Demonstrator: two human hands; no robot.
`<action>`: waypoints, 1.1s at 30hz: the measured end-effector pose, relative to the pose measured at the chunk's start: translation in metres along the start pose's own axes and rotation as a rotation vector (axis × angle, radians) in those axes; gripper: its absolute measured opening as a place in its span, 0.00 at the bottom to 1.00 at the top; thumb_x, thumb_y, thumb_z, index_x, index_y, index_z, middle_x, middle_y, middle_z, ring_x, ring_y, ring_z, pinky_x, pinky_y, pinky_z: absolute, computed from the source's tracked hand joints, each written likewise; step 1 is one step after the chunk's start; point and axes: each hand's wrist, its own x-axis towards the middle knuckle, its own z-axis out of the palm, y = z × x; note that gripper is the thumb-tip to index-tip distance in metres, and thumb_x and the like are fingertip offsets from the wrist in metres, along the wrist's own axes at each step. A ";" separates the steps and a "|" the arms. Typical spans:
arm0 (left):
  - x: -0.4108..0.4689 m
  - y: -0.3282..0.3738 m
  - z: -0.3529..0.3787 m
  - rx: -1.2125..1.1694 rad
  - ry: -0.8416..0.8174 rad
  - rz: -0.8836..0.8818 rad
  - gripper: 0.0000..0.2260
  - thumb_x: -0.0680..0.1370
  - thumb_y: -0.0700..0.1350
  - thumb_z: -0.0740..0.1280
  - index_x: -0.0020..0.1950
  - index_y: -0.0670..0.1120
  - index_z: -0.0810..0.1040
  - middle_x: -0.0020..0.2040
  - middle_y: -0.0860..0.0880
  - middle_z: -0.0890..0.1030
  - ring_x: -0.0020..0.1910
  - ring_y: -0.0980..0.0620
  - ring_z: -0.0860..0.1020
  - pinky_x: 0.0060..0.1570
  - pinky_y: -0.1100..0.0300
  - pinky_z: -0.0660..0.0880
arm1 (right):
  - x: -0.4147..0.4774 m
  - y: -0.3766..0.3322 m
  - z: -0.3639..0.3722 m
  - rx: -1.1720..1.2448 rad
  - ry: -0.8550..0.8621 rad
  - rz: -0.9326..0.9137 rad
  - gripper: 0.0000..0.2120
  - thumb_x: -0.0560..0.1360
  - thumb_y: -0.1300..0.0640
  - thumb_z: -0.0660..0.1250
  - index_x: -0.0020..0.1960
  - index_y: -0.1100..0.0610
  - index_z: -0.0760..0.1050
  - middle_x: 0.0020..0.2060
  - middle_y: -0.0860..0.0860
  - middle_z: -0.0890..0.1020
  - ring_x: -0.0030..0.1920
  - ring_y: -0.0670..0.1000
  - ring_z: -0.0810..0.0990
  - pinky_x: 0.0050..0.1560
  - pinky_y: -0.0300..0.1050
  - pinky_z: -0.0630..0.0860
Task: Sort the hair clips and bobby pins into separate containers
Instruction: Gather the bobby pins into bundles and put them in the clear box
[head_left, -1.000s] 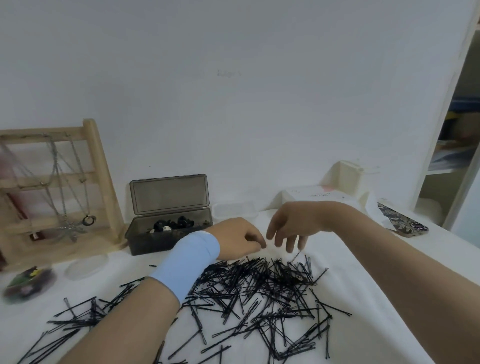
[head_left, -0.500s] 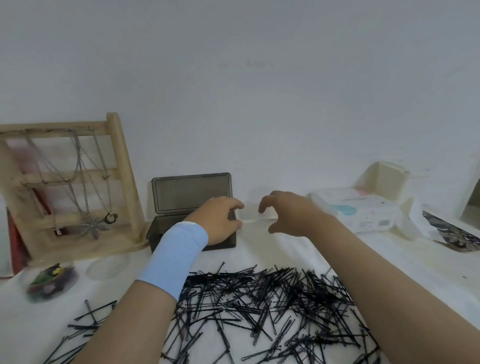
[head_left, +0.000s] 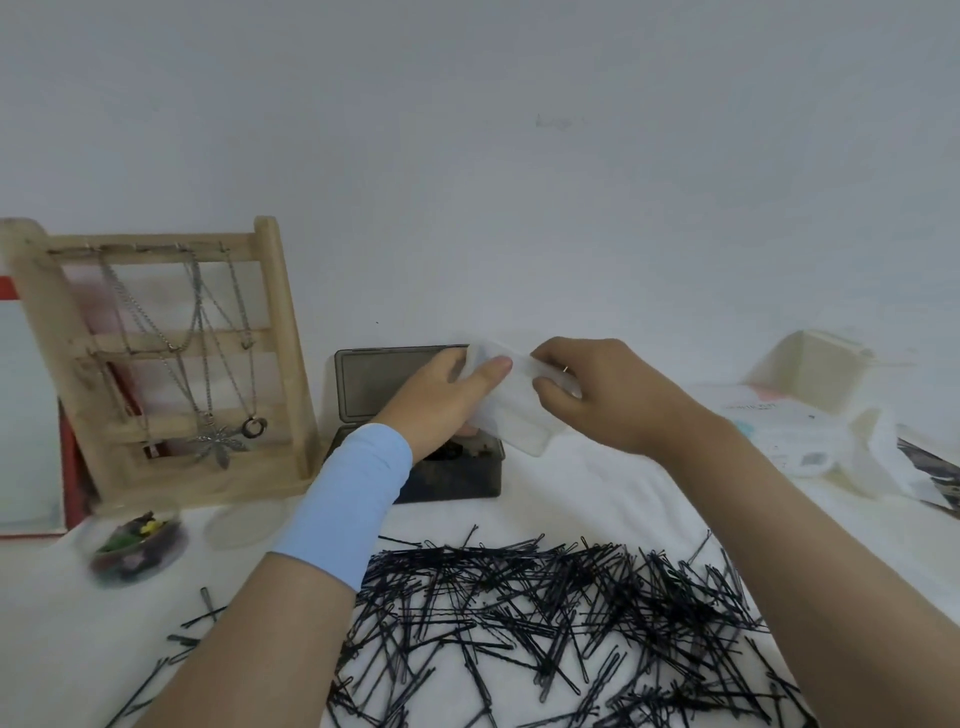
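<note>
White cloth (head_left: 597, 499); left hand (head_left: 441, 400), right hand (head_left: 602, 400) grip clear container (head_left: 514, 421), long axis slanting down-right.

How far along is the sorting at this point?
Done: some dark clips lie in the open dark box, and colourful ones sit in the round tub. In hand: the left hand and right hand both grip a clear box. Left: the bobby pins lie piled loose on the cloth.
</note>
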 end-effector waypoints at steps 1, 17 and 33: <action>0.000 -0.002 -0.001 -0.020 0.009 -0.003 0.19 0.77 0.61 0.67 0.65 0.56 0.73 0.59 0.59 0.79 0.54 0.56 0.80 0.55 0.53 0.81 | 0.000 -0.002 0.003 -0.015 0.001 -0.021 0.12 0.80 0.48 0.62 0.59 0.52 0.77 0.45 0.47 0.82 0.44 0.50 0.79 0.45 0.49 0.76; -0.006 -0.005 -0.016 -0.124 -0.078 -0.017 0.27 0.73 0.43 0.77 0.68 0.57 0.72 0.57 0.52 0.83 0.54 0.53 0.83 0.55 0.54 0.81 | 0.004 -0.004 0.020 -0.122 0.009 0.144 0.13 0.78 0.65 0.57 0.60 0.53 0.72 0.48 0.51 0.82 0.41 0.52 0.81 0.44 0.49 0.79; -0.001 -0.008 0.002 -0.122 0.001 0.152 0.25 0.64 0.57 0.77 0.60 0.65 0.76 0.64 0.52 0.79 0.63 0.52 0.78 0.66 0.48 0.74 | 0.007 0.013 -0.004 0.735 -0.054 0.618 0.13 0.82 0.51 0.61 0.62 0.56 0.74 0.52 0.56 0.80 0.37 0.56 0.85 0.34 0.51 0.82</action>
